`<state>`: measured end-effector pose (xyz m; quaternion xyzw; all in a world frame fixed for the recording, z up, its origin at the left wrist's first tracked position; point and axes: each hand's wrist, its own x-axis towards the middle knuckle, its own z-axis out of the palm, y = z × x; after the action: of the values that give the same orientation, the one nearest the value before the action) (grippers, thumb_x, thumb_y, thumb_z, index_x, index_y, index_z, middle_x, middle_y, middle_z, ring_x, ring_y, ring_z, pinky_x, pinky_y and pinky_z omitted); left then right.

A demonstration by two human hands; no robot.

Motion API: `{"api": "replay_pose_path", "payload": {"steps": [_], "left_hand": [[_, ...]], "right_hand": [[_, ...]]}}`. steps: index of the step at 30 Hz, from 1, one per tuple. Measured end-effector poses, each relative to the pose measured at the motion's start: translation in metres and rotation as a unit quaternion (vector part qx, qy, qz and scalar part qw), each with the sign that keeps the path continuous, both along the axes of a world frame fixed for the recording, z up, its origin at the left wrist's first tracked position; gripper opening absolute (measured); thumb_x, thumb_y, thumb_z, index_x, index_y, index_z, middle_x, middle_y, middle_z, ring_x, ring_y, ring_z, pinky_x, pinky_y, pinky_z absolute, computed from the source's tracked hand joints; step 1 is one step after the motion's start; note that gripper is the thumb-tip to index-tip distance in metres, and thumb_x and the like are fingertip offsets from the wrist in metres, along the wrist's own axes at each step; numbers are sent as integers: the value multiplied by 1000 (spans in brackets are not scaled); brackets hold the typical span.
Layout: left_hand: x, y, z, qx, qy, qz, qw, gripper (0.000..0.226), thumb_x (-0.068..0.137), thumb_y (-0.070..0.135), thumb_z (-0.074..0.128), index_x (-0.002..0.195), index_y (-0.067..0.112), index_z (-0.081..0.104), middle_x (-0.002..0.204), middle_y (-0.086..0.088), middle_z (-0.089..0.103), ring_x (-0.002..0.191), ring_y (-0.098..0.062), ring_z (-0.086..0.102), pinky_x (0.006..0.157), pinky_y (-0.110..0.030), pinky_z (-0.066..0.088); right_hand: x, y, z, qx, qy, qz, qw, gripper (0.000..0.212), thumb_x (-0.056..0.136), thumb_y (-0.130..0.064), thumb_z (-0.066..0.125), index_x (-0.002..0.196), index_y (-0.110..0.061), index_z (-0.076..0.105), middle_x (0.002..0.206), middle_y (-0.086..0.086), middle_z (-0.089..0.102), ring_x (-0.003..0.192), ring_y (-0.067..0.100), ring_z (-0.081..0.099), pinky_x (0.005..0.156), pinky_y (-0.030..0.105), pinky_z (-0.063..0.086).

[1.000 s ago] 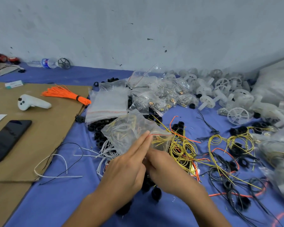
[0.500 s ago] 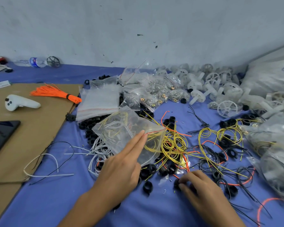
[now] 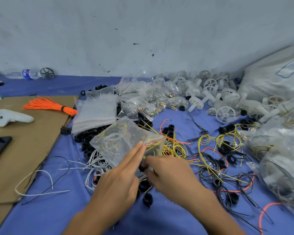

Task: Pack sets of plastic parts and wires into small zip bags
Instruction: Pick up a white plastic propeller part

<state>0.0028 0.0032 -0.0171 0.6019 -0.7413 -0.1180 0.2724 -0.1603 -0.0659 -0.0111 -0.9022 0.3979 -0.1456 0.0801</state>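
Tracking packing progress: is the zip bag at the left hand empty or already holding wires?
Holding wires: yellow, white and black strands show through the clear zip bag held by the left hand.

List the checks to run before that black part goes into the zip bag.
1. The left hand holds the zip bag near its mouth: ok.
2. The right hand has a grip on the black plastic part: ok.
3. Bag mouth open wide enough: cannot tell. The red zip line shows, but the opening does not.
4. The wires are inside the bag: ok. Yellow, white and black strands show through it.
5. Part free of loose strands lying on the blue cloth: cannot tell, since the fingers hide most of it.
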Motion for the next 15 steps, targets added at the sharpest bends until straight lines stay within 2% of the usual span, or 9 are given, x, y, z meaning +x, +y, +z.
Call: {"api": "replay_pose_path", "payload": {"steps": [3,5,7,9,11,12,14,15], "left_hand": [[1,0,6,-15,9,11,1000,89,79,15,41,148,57,6,156,40,4,118,-27,61,87,-44,55],[3,-2,8,-20,18,19,999,89,79,16,42,147,60,7,154,41,6,122,-23,59,88,-42,55],[3,-4,9,-14,28,28,999,84,80,17,42,149,58,13,154,42,8,119,-21,60,85,-40,56],[3,-7,8,-17,20,39,999,80,81,16,43,151,48,21,154,42,10,104,-22,67,74,-38,58],[1,-10,10,-21,9,44,999,80,80,15,44,153,43,26,154,40,13,85,-21,70,61,-34,57],[0,-12,11,-24,3,42,999,79,80,15,44,153,41,29,155,38,15,77,-21,70,56,-32,56],[-2,-14,16,-17,-3,35,999,72,81,20,39,151,36,36,156,32,23,64,-14,68,48,-27,52],[-3,-15,16,-21,0,34,999,71,80,23,38,149,33,40,155,30,27,57,-8,65,45,-24,50]], "right_hand": [[17,-14,-2,-31,31,9,999,38,98,-30,41,135,-30,32,95,5,66,85,38,62,57,35,33],[16,-16,3,-7,10,40,999,35,97,-34,43,129,-32,29,93,9,67,83,40,60,58,37,33],[6,-18,12,23,-56,67,996,23,96,-37,45,118,-35,43,89,1,69,83,28,62,61,36,40],[-9,-25,21,73,-106,60,990,18,95,-38,48,110,-36,57,79,-11,64,70,9,55,65,30,45],[-27,-42,23,131,-151,17,980,12,95,-36,53,101,-34,63,65,-16,55,60,6,48,55,18,36],[-37,-54,21,145,-162,-10,976,11,96,-35,54,98,-32,65,62,-17,54,56,6,47,53,16,33],[-54,-84,16,152,-147,-61,976,12,97,-34,56,98,-33,68,67,-21,58,60,2,51,57,18,36],[-62,-101,11,152,-127,-81,977,13,97,-34,55,101,-33,68,77,-22,60,66,-1,52,64,21,40]]}}
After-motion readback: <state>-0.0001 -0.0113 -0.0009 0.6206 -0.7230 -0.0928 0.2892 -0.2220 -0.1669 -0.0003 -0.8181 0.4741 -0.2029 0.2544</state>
